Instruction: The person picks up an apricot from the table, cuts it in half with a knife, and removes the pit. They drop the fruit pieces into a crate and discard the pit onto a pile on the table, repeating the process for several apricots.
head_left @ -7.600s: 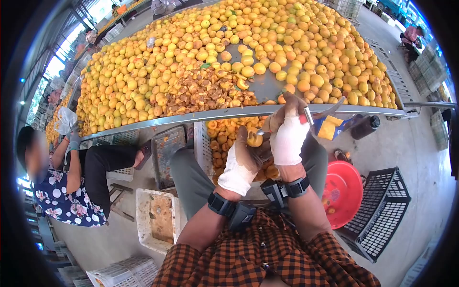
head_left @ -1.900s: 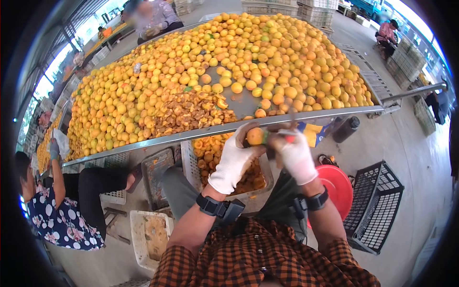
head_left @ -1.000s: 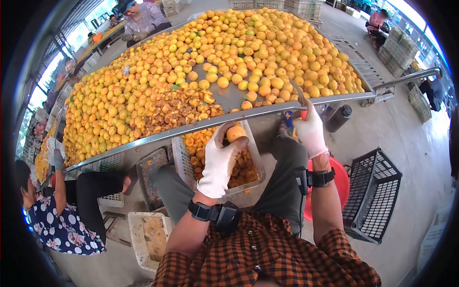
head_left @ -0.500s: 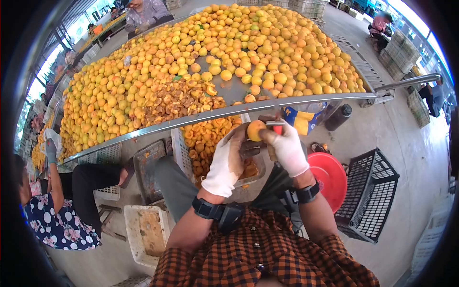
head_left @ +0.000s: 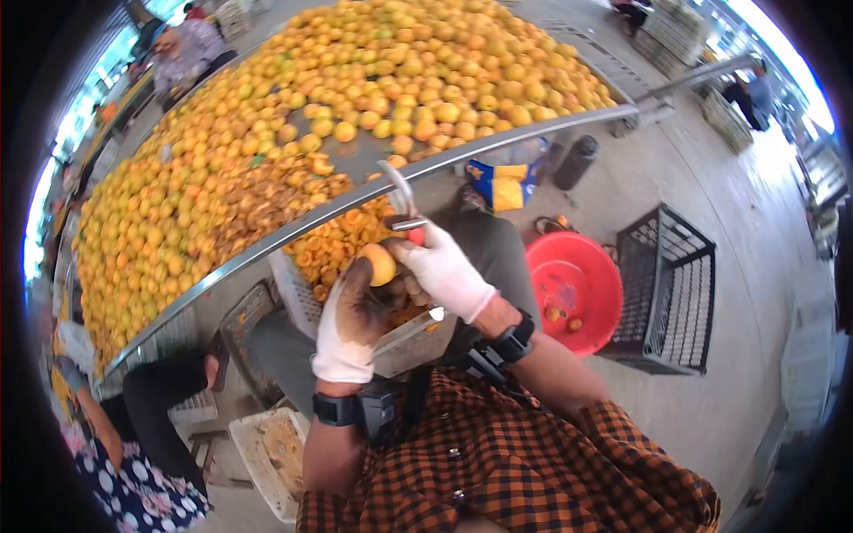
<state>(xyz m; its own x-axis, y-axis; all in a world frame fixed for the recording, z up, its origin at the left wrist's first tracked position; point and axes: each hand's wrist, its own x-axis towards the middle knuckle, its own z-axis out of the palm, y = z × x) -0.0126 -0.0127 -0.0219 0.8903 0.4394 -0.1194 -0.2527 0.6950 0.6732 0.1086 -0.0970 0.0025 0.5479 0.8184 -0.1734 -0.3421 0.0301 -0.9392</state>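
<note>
A whole yellow-orange apricot sits in the fingers of my left hand, which wears a white glove dirtied dark at the fingers. My right hand, gloved too, is closed round a red-handled metal tool. A narrow curved metal part of it sticks up toward the table edge. The right fingertips are right beside the apricot. Below both hands, halved apricots fill a white crate between my knees.
Ahead, a metal-rimmed table carries heaped apricots and a pile of apricot halves. To the right are a red basin, a black crate and a dark bottle. Another person sits at left.
The view has swung to the right, so the table and my hands appear farther left. The apricot stays in my left hand and the red-handled tool in my right; the tool now points upward.
</note>
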